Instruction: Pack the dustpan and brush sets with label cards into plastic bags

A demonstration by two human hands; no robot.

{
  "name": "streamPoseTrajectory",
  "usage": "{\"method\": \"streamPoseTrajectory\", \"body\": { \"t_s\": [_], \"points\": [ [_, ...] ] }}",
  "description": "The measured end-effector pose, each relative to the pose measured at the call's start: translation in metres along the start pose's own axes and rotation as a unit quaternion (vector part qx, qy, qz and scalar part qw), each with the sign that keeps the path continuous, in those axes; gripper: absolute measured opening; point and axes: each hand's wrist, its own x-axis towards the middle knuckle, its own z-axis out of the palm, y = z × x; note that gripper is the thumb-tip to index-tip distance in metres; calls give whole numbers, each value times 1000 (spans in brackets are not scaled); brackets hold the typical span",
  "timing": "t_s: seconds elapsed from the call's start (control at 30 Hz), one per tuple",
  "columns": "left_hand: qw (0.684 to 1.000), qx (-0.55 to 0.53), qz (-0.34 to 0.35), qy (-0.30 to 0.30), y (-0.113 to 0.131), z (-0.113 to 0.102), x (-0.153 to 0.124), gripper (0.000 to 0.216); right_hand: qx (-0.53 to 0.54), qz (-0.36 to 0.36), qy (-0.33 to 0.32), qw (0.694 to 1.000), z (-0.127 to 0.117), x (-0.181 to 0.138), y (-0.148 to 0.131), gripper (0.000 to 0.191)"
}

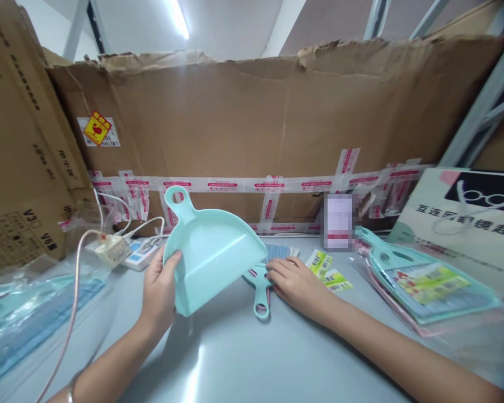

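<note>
dustpan (212,254) — plain mint | brush bristles (280,252) — blue | tape (246,185) white, pink-printed

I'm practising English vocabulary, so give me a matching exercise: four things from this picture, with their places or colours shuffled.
1. Loose dustpan
2. Loose brush
3. Loose labels
4. Fragile sticker

A. Stuck on cardboard
B. On the table, at the right hand
C. Held up in the left hand
D. Yellow-green, lying flat

Pairs: 1-C, 2-B, 3-D, 4-A
</note>
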Motion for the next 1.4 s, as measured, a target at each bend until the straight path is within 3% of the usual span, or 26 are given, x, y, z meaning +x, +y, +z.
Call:
{"method": "streamPoseTrajectory", "body": {
  "t_s": [0.13, 0.23, 0.3, 0.37, 0.47, 0.57, 0.8, 1.03, 1.17, 1.27, 1.4],
  "points": [
    [998, -14, 34, 55, -1, -3, 5, 39, 66, 54, 146, 986, -14, -5, 12, 19],
    [997, 7, 25, 72, -4, -5, 9, 42, 201, 189, 247, 929, -37, -8, 13, 14],
    [999, 25, 21, 44, -6, -4, 8, 43, 305, 252, 249, 884, -52, -7, 5, 15],
    [999, 37, 0, -17, -8, 0, 2, 44, 375, 256, 205, 867, -62, -5, -9, 17],
    [990, 49, -64, -115, -9, 9, -12, 46, 398, 245, 135, 874, -63, 0, -30, 20],
    [978, 60, -73, -186, -9, 16, -23, 44, 378, 251, 104, 885, -56, 6, -41, 24],
    [946, 131, -29, -294, -16, 17, -31, 37, 261, 171, 153, 938, -46, 15, -42, 15],
    [929, 157, -15, -334, -19, 19, -37, 33, 232, 178, 169, 941, -31, 7, -45, 8],
    [927, 183, -7, -327, -20, 19, -37, 25, 250, 200, 173, 931, -31, 4, -45, 5],
    [927, 208, 4, -313, -21, 18, -37, 23, 333, 261, 160, 892, -33, 5, -43, 19],
    [918, 220, 6, -331, -21, 17, -40, 25, 556, 316, 38, 768, -34, 10, -38, 33]
  ]
}}
